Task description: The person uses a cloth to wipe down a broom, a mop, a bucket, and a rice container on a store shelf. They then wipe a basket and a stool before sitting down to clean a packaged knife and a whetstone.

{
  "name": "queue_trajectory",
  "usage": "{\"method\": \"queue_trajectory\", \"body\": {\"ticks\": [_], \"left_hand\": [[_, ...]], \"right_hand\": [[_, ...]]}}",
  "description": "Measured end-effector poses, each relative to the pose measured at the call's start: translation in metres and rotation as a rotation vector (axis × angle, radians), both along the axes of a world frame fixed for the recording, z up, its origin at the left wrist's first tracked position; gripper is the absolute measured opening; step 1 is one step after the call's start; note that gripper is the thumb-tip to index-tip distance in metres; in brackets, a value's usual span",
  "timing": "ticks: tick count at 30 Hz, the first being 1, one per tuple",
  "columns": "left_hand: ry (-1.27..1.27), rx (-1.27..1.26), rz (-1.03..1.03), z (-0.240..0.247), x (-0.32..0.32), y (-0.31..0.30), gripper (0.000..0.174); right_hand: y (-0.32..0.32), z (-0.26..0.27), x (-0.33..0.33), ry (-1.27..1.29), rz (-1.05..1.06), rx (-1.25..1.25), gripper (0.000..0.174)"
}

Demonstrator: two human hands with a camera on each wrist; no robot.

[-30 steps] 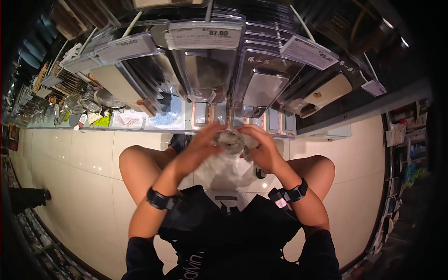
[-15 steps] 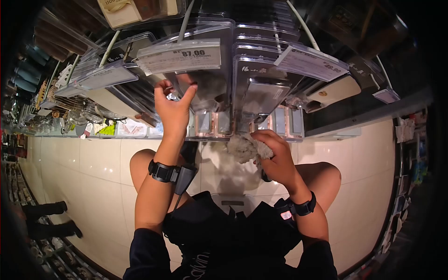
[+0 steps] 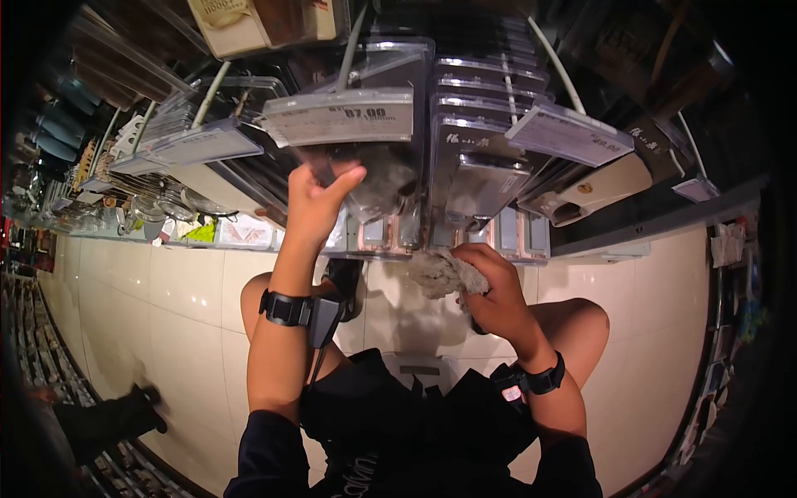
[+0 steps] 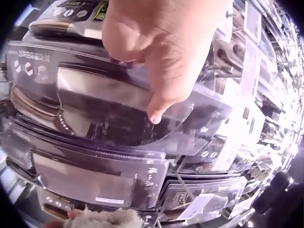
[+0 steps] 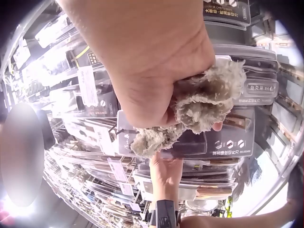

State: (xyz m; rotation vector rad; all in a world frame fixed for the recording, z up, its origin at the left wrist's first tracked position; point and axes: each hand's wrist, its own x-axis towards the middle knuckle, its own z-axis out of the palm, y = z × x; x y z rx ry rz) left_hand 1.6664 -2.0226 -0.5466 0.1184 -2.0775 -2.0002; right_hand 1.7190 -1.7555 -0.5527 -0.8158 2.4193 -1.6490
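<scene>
My left hand is at a clear blister pack holding a broad-bladed kitchen knife, under the 87.00 price tag. In the left wrist view the thumb lies across the pack's face, while the other fingers bend out of sight at its edge. My right hand grips a crumpled, fluffy grey cloth, low in front of the rack. The cloth bunches out past the fingers in the right wrist view. Another packaged knife hangs just right of the left hand's pack.
Price tags on hooks jut out over the hanging packs. Below runs a shelf with flat grey-and-pink boxes; strainers hang at the left. A white stool shows between my legs on the tiled floor. Another person's leg is at lower left.
My left hand has left the cloth beside the right hand and moved up and left to the hanging knife pack. The right hand keeps the cloth, slightly lower and right.
</scene>
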Motion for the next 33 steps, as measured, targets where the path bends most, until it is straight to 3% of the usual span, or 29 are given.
{"method": "queue_trajectory", "body": {"ticks": [5, 8, 12, 16, 18, 20, 21, 23, 25, 29, 33], "left_hand": [[0.027, 0.025, -0.059, 0.009, 0.036, -0.021, 0.024], [-0.173, -0.025, -0.253, 0.009, 0.058, -0.031, 0.023], [-0.210, 0.055, -0.379, 0.005, 0.096, -0.028, 0.025], [-0.193, -0.015, -0.329, 0.011, 0.125, -0.012, 0.021], [-0.212, -0.018, -0.320, 0.011, 0.131, -0.005, 0.019], [-0.138, -0.127, -0.297, -0.001, 0.131, 0.003, 0.017], [-0.140, -0.025, -0.224, -0.005, 0.133, 0.014, 0.016], [-0.195, -0.060, -0.217, -0.011, 0.130, 0.024, 0.016], [-0.204, -0.122, -0.147, -0.014, 0.125, 0.032, 0.017], [-0.149, 0.176, -0.109, -0.021, 0.120, 0.044, 0.017], [-0.116, 0.098, -0.211, -0.021, 0.120, 0.040, 0.015]], "right_hand": [[0.001, 0.004, 0.003, -0.001, -0.044, 0.030, 0.046], [0.001, 0.003, 0.005, 0.041, -0.030, 0.036, 0.045], [-0.004, 0.009, 0.007, 0.057, -0.059, 0.034, 0.043], [-0.008, 0.004, 0.005, 0.051, -0.109, -0.036, 0.038], [-0.009, 0.003, 0.008, 0.110, -0.271, 0.028, 0.040], [-0.006, 0.013, 0.009, 0.124, -0.310, 0.080, 0.044], [-0.002, 0.021, 0.011, 0.221, -0.302, 0.074, 0.044], [0.009, 0.034, 0.013, 0.372, -0.330, 0.123, 0.047], [0.018, 0.050, 0.017, 0.312, -0.379, 0.165, 0.047], [0.024, 0.059, 0.019, 0.320, -0.343, 0.312, 0.045], [0.010, 0.047, 0.018, 0.291, -0.326, 0.306, 0.044]]}}
